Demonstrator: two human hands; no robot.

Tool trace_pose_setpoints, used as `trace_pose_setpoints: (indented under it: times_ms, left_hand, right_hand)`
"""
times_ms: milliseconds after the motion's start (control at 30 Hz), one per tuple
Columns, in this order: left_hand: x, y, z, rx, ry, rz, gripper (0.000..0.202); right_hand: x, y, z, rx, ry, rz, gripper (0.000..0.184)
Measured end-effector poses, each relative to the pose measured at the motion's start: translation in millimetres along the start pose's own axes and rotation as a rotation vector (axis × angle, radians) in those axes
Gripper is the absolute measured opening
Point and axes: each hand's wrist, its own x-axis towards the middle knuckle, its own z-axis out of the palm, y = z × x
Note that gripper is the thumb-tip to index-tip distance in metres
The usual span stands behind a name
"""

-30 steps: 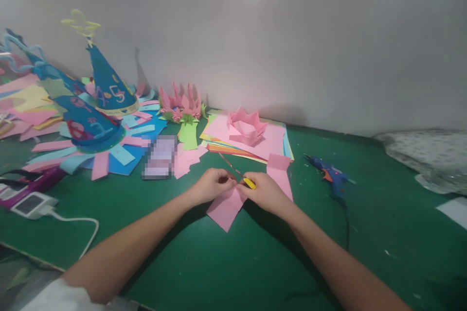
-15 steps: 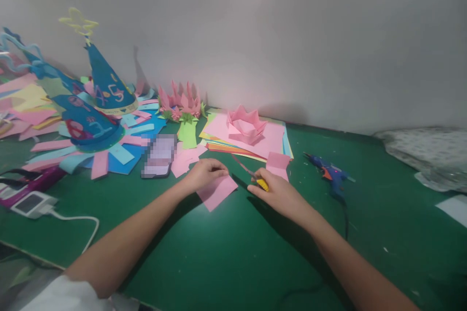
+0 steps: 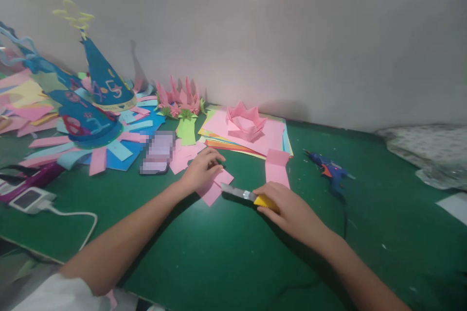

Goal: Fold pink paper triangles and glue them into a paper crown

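My right hand (image 3: 286, 206) grips a yellow-handled utility knife (image 3: 265, 201), its blade pointing left over the edge of a small pink paper (image 3: 210, 195). A line splits that paper from a second pink piece (image 3: 224, 177) beside it; whether they are fully apart I cannot tell. My left hand (image 3: 203, 170) rests over the upper left part of these papers, fingers apart and slightly bent. What lies under its palm is hidden. A creased pink strip (image 3: 277, 165) lies just beyond my right hand.
A folded pink paper crown (image 3: 246, 124) sits on a stack of coloured sheets (image 3: 275, 133). To the left are a phone (image 3: 158, 153), a pink-green crown (image 3: 180, 99) and blue cone hats (image 3: 105, 75). A blue glue gun (image 3: 332, 167) with its cord lies right.
My right hand has drawn the knife toward me, its blade now pointing left near the paper. The pink paper now shows a dividing line. My left hand's fingers have loosened; the view tilted slightly down.
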Motion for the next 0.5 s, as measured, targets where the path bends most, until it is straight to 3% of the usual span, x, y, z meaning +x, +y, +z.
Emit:
trace_pose_setpoints:
  times_ms: [300, 500]
  left_hand:
    - [-5.2, 8.4, -2.6, 0.219, -0.125, 0.223, 0.021]
    - [-8.0, 10.9, -2.7, 0.316, -0.171, 0.272, 0.019]
  right_hand:
    - [3.4, -1.1, 11.4, -0.070, -0.026, -0.061, 0.019]
    - [3.6, -6.4, 13.0, -0.166, -0.015, -0.020, 0.017]
